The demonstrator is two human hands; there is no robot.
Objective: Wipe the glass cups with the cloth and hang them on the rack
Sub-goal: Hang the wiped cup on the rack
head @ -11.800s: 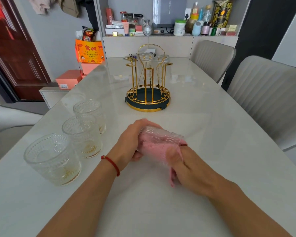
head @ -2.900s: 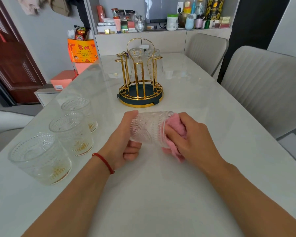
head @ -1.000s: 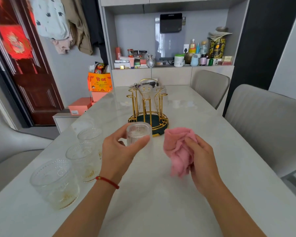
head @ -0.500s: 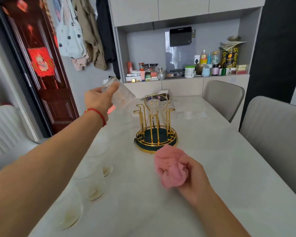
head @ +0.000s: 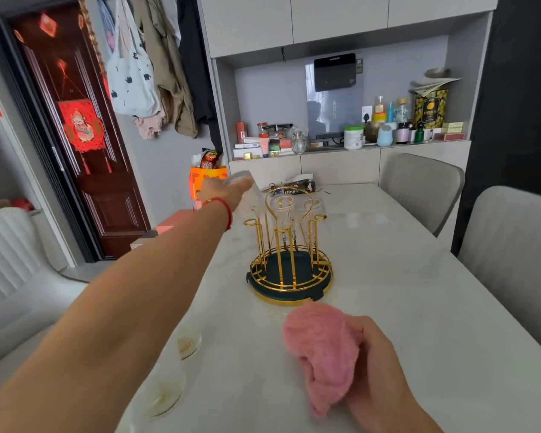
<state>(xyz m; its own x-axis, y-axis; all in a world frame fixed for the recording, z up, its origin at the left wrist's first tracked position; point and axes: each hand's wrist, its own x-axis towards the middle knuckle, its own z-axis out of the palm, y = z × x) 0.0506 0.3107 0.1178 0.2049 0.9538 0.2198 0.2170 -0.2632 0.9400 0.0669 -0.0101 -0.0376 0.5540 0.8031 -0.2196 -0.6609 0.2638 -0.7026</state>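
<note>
Left hand (head: 221, 192) is gripping a glass cup (head: 245, 195), tilted, just above a left hook of the gold rack (head: 289, 260) on the table (head: 403, 307). Right hand (head: 375, 367) is clutching the pink cloth (head: 322, 345) near the table's front edge. Two cups (head: 286, 214) are hanging inverted on the rack.

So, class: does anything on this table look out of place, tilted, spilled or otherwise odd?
Nothing is spilled or broken. The glass cup in the left hand is tipped over the gold rack, fitting for hanging it. The cups near the left forearm show brownish residue at the bottom, so they look unwiped.
</note>
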